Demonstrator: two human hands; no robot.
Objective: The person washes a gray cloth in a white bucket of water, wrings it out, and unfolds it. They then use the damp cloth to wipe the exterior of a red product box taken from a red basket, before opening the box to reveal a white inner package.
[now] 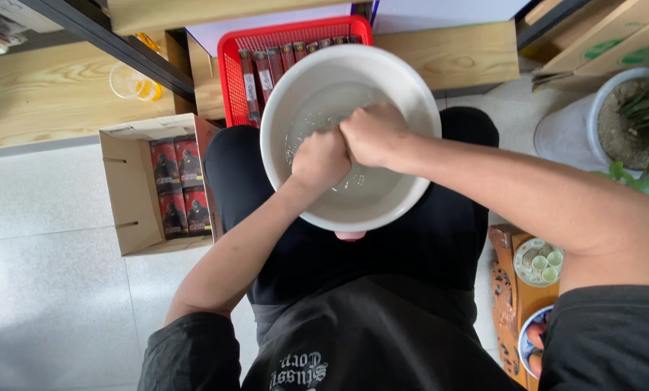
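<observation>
Over a seated person's lap, clad in black trousers, sits a round white basin [411, 101], smooth-walled and glossy, holding shallow clear water that glints in patches. A small pink shape peeks from under its near rim. Behind the basin stands a red plastic mesh basket [232, 65] packed with a row of slim dark-red packets, and beyond that pale wooden shelving. To the left, on speckled grey floor tiles, an open cardboard box [125, 195] holds red-and-black cartons stacked in two columns. At right are a white plant pot [598, 116] with green leaves and a carved wooden tray [504, 289] bearing a plate of small pale-green cups. Both bare forearms reach forward into the basin. The left hand [320, 161] and right hand [374, 135] press together knuckle to knuckle, fingers curled into tight fists; whether they grip anything between them cannot be told.
</observation>
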